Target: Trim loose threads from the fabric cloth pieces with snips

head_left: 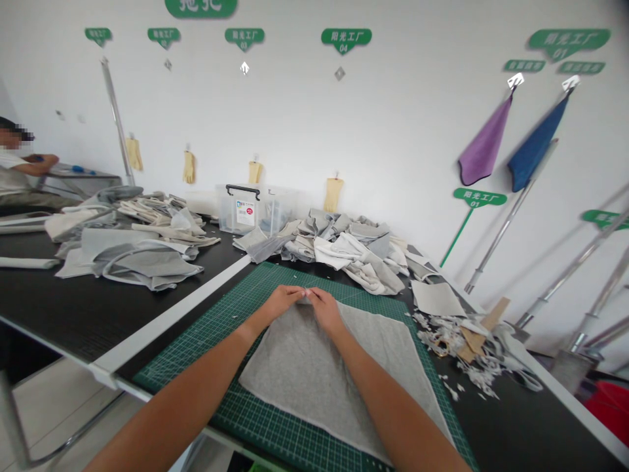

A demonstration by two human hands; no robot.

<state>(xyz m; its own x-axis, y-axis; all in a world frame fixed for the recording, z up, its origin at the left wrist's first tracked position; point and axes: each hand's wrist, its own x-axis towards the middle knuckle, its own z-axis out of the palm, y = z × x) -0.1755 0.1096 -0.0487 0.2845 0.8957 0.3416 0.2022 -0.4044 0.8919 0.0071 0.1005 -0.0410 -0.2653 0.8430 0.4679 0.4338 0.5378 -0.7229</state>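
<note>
- Green cutting mat (191, 373) bearing a grey cloth (304, 387) at its centre
- Left hand (280, 301) and right hand (327, 311) together, pinching the cloth's far edge; the rest lies flat, unfolded
- Heaped cloth pieces (344, 252) just beyond the mat

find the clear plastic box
In the head view, the clear plastic storage box stands at the back of the black table, between one grey fabric heap on its left and another on its right.

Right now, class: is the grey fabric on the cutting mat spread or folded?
Spread: the grey fabric lies flat on the mat; left hand and right hand touch its edge.
</note>
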